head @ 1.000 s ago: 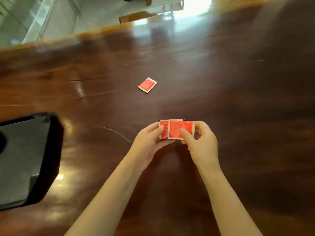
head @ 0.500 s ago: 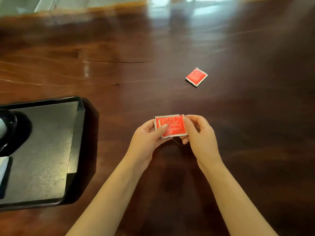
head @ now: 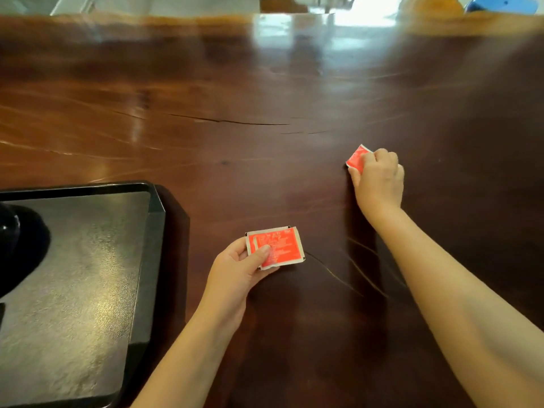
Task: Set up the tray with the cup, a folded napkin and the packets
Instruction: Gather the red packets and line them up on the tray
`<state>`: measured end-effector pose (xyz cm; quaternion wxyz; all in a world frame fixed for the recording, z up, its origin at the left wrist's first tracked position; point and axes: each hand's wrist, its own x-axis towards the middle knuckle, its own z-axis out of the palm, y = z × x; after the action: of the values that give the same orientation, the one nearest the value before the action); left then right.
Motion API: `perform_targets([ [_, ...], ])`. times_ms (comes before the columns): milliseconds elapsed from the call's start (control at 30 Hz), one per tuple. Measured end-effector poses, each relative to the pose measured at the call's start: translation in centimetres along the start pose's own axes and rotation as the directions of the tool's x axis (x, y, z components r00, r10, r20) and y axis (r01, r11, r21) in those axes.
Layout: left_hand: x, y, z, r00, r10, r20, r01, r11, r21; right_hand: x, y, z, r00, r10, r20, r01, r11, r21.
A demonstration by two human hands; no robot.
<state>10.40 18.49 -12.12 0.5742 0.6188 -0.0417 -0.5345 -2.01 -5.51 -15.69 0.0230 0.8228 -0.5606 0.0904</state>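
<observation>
My left hand [head: 235, 270] holds stacked red packets [head: 278, 247] by their left edge, just above the table near its middle. Farther out to the right, my right hand [head: 378, 179] is curled over a single red packet [head: 356, 157] that lies on the wood, fingers closed on it. A black tray [head: 88, 290] sits at the left, its bare floor facing me. A dark cup [head: 11, 240] stands on the tray's left side, mostly cut off by the frame edge. I cannot see a napkin clearly.
The dark glossy wooden table [head: 265, 98] has a long crack across its middle. The table's far edge runs along the top of the view, with a pale floor and a blue object [head: 500, 2] beyond it.
My right hand let go of the stacked packets and reached forward and right onto the lone packet. My left hand keeps the stack. More of the tray has come into view.
</observation>
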Motion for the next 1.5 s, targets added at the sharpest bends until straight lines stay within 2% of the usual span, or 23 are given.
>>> perform_targets([
  [100, 0.4, -0.3, -0.3, 0.999, -0.035, -0.009, 0.035, 0.999, -0.001, -0.6, -0.3, 0.0, 0.995, -0.097, -0.037, 0.093, 0.991, -0.097],
  [200, 0.6, -0.4, -0.5, 0.999, -0.043, -0.018, 0.044, 0.999, 0.031, -2.5, -0.4, -0.8, 0.952, -0.257, -0.167, 0.232, 0.961, -0.153],
  [267, 0.5, -0.5, -0.4, 0.999, -0.042, -0.028, 0.044, 0.997, 0.066, -5.0, -0.5, -1.3, 0.915, -0.333, -0.23, 0.337, 0.941, -0.023],
  [300, 0.4, -0.5, -0.4, 0.999, -0.04, -0.03, 0.043, 0.995, 0.085, -6.4, -0.7, -2.0, 0.919, -0.324, -0.227, 0.347, 0.935, 0.071],
  [333, 0.3, -0.6, -0.4, 0.999, -0.04, -0.028, 0.042, 0.994, 0.102, -7.9, -1.1, -2.7, 0.943, -0.265, -0.199, 0.304, 0.932, 0.197],
  [367, 0.2, -0.5, -0.4, 0.999, -0.04, -0.024, 0.042, 0.993, 0.113, -9.2, -1.5, -3.6, 0.98, -0.141, -0.14, 0.184, 0.908, 0.376],
  [400, 0.0, -0.5, -0.4, 0.999, -0.04, -0.02, 0.042, 0.992, 0.117, -10.4, -2.0, -4.6, 0.999, 0.039, -0.016, -0.022, 0.806, 0.592],
  [433, -0.2, -0.5, -0.4, 0.999, -0.038, -0.019, 0.04, 0.992, 0.118, -11.4, -2.6, -5.8, 0.965, 0.199, 0.17, -0.256, 0.587, 0.768],
  [467, -0.3, -0.5, -0.5, 0.999, -0.035, -0.023, 0.038, 0.992, 0.124, -12.3, -3.3, -7.0, 0.888, 0.279, 0.366, -0.445, 0.315, 0.838],
  [500, -0.6, -0.5, -0.5, 0.999, -0.03, -0.028, 0.033, 0.991, 0.133, -13.2, -3.7, -8.0, 0.815, 0.278, 0.508, -0.549, 0.094, 0.83],
  [533, -1.0, -0.5, -0.5, 0.999, -0.019, -0.025, 0.023, 0.99, 0.14, -14.1, -3.9, -8.8, 0.779, 0.238, 0.58, -0.591, -0.029, 0.806],
  [600, -2.0, -0.6, -0.6, 1.0, 0.017, 0.008, -0.018, 0.991, 0.135, -15.9, -4.5, -10.0, 0.771, 0.162, 0.616, -0.607, -0.109, 0.787],
  [667, -3.4, -0.6, -0.5, 0.997, 0.057, 0.046, -0.062, 0.991, 0.115, -17.5, -5.1, -10.6, 0.776, 0.144, 0.614, -0.611, -0.071, 0.788],
  [733, -5.0, -0.7, -0.2, 0.994, 0.081, 0.069, -0.087, 0.991, 0.101, -18.8, -5.2, -11.1, 0.797, 0.17, 0.579, -0.593, 0.042, 0.804],
  [800, -6.5, -1.0, -0.1, 0.992, 0.1, 0.081, -0.108, 0.99, 0.091, -19.8, -5.0, -11.9, 0.832, 0.192, 0.52, -0.543, 0.095, 0.834],
  [933, -9.7, -1.5, -0.1, 0.99, 0.129, 0.059, -0.134, 0.988, 0.08, -22.1, -4.0, -14.2, 0.85, 0.218, 0.481, -0.507, 0.087, 0.857],
  [1000, -11.3, -1.2, 0.0, 0.996, 0.073, 0.042, -0.069, 0.995, -0.077, -23.2, -3.7, -15.9, 0.84, 0.207, 0.502, -0.519, 0.036, 0.854],
  [1033, -12.2, -1.0, 0.1, 0.998, 0.022, 0.061, -0.008, 0.976, -0.217, -23.7, -3.5, -16.8, 0.837, 0.193, 0.513, -0.525, 0.016, 0.851],
  [1100, -14.0, -0.6, 0.3, 0.986, -0.069, 0.152, 0.133, 0.872, -0.47, -24.7, -3.4, -18.7, 0.84, 0.153, 0.521, -0.527, 0.001, 0.85],
  [1200, -17.0, -0.1, 0.7, 0.947, -0.12, 0.299, 0.297, 0.679, -0.671, -25.7, -3.4, -21.7, 0.861, 0.085, 0.501, -0.503, 0.0, 0.864],
  [1267, -18.8, 0.2, 1.0, 0.928, -0.085, 0.362, 0.336, 0.607, -0.72, -26.0, -3.6, -23.5, 0.889, 0.033, 0.457, -0.458, 0.007, 0.889],
  [1367, -20.9, 0.7, 1.1, 0.916, -0.049, 0.398, 0.342, 0.611, -0.714, -26.4, -3.9, -25.7, 0.919, -0.039, 0.391, -0.388, 0.063, 0.919],
  [1500, -23.0, 1.4, 0.5, 0.923, -0.091, 0.374, 0.353, 0.587, -0.729, -26.7, -4.7, -27.3, 0.934, -0.104, 0.341, -0.334, 0.081, 0.939],
])
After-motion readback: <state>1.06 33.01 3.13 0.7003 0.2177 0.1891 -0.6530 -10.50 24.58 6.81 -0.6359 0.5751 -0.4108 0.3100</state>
